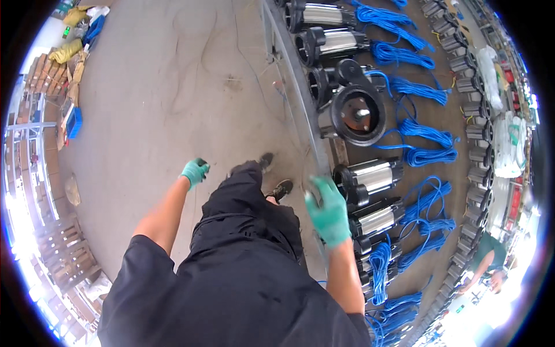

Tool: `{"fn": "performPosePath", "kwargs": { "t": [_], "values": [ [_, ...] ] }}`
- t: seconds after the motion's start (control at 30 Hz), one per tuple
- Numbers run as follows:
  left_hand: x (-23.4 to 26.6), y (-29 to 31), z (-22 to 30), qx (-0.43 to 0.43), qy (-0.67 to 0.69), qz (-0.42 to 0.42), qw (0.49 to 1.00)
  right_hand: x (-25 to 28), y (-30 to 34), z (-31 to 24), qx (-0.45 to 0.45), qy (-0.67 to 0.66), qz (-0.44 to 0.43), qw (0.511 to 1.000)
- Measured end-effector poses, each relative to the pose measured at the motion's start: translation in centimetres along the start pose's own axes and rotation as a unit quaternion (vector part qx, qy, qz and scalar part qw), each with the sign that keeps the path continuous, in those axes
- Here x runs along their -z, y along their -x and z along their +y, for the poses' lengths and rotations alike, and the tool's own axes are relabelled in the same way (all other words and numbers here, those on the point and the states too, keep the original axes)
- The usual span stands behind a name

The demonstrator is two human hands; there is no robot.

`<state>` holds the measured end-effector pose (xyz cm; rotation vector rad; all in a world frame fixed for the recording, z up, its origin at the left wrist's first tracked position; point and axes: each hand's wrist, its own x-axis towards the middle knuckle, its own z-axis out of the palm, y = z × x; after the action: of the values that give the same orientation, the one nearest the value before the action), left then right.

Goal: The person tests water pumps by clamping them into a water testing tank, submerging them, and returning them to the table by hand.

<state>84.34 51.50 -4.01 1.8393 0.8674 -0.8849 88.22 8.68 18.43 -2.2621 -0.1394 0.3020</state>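
Observation:
Both my hands wear green gloves. My left hand [196,172] hangs over the floor beside my leg, its fingers loosely bent and a little apart, with nothing visible in it. My right hand [328,211] is open, thumb apart from the fingers, slightly blurred, and holds nothing I can see. It is near the metal frame edge and just left of a silver and black pump motor [370,176]. Farther up the row, a motor with a round black open end [358,115] stands upright, showing a brown inside and a metal shaft. I cannot tell whether my right hand touches anything.
Several motors lie along the metal rail [300,110], with bundles of blue cable [430,156] beside them. Another row of motors [477,156] runs farther right. A person [488,260] is at the far right. Cartons [49,72] and a blue bin [74,122] stand at left.

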Motion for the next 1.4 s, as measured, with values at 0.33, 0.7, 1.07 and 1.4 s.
{"fn": "performPosePath", "kwargs": {
  "t": [0.33,0.7,1.07,1.4],
  "values": [
    [1.6,-19.6,13.2,-0.118,-0.185,0.056,0.974,-11.6,-6.5,7.3,-0.238,0.268,0.097,0.929],
    [-8.6,-53.2,24.1,-0.206,-0.377,-0.087,0.899,-15.1,-5.5,12.0,-0.376,0.366,0.255,0.812],
    [-17.2,-70.6,24.8,-0.333,-0.510,-0.068,0.790,-19.2,-13.7,13.7,-0.404,0.377,0.338,0.762],
    [-16.4,-66.0,12.3,-0.243,-0.002,-0.145,0.959,-19.1,-13.6,13.7,-0.411,0.344,0.317,0.783]
  ]
}}
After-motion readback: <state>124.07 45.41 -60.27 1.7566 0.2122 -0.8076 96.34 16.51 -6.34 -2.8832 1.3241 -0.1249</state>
